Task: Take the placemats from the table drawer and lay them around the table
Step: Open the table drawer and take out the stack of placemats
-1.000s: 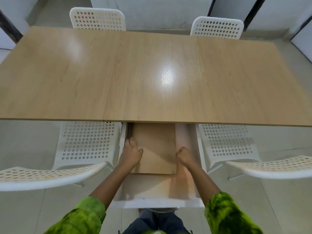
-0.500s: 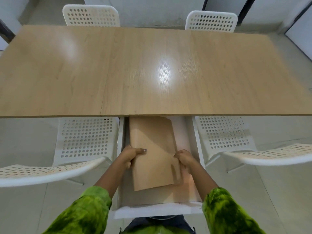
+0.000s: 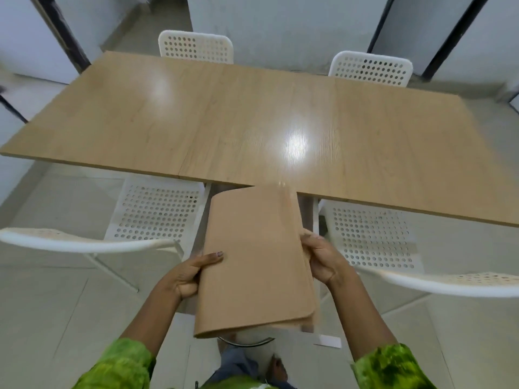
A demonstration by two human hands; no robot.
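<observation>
The wooden bench [image 3: 252,122] spreads wide before me, with white perforated chairs [image 3: 157,211] tucked at its sides. I hold the tan stack of placemats [image 3: 252,262] in the air, just short of the bench's near edge and above the drawer [image 3: 327,340]. My left hand [image 3: 185,276] grips its left edge, thumb on top; my right hand [image 3: 323,259] clasps its right edge.

Four white perforated chairs [image 3: 370,69] ring a light wooden table [image 3: 252,122] on a pale tiled floor [image 3: 50,304]; grey-white walls [image 3: 280,26] carry dark vertical frames.
</observation>
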